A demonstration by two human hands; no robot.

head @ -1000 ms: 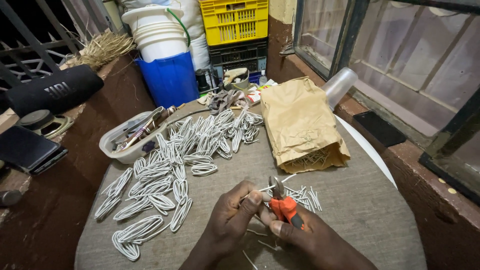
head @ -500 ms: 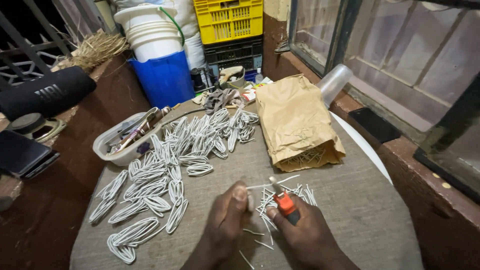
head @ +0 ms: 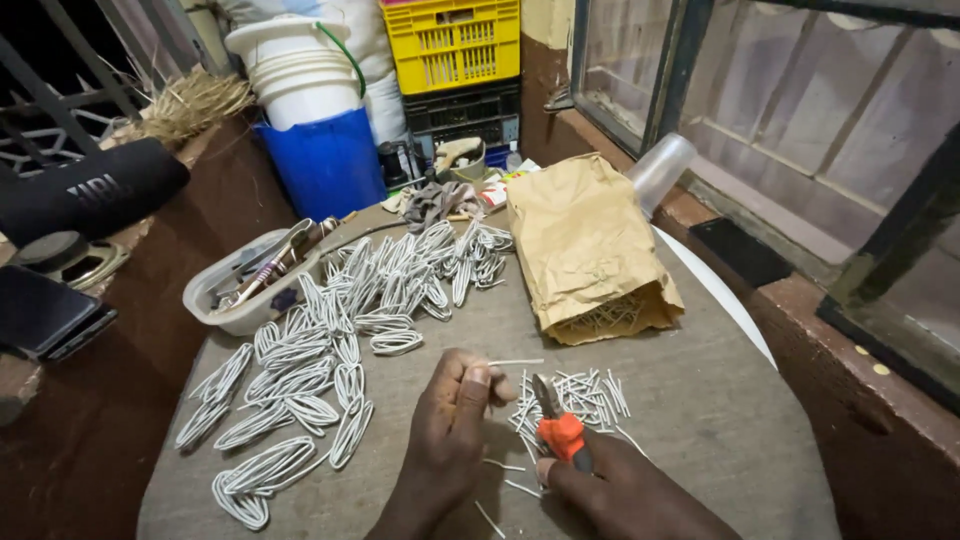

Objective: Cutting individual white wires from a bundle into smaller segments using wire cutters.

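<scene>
My left hand (head: 455, 410) pinches a short white wire piece (head: 518, 362) that points right, just above the cloth-covered table (head: 720, 400). Close beside it, my right hand (head: 610, 485) grips orange-handled pliers (head: 556, 420), jaws pointing up toward the wire. Under and right of the pliers lies a heap of short white wire pieces (head: 590, 395). Many bent white wire loops (head: 330, 350) are spread over the left half of the table.
A brown paper bag (head: 585, 250) holding more wire lies at the back right. A clear plastic tub (head: 240, 295) of tools sits at the left. Behind stand a blue bucket (head: 325, 165), white buckets (head: 290, 75) and a yellow crate (head: 450, 40). A black speaker (head: 90, 190) and phone (head: 45, 315) rest on the left ledge.
The left hand has lifted a single wire piece up from the heap. The pliers have tilted upright with their jaws toward that piece. The camera has shifted slightly.
</scene>
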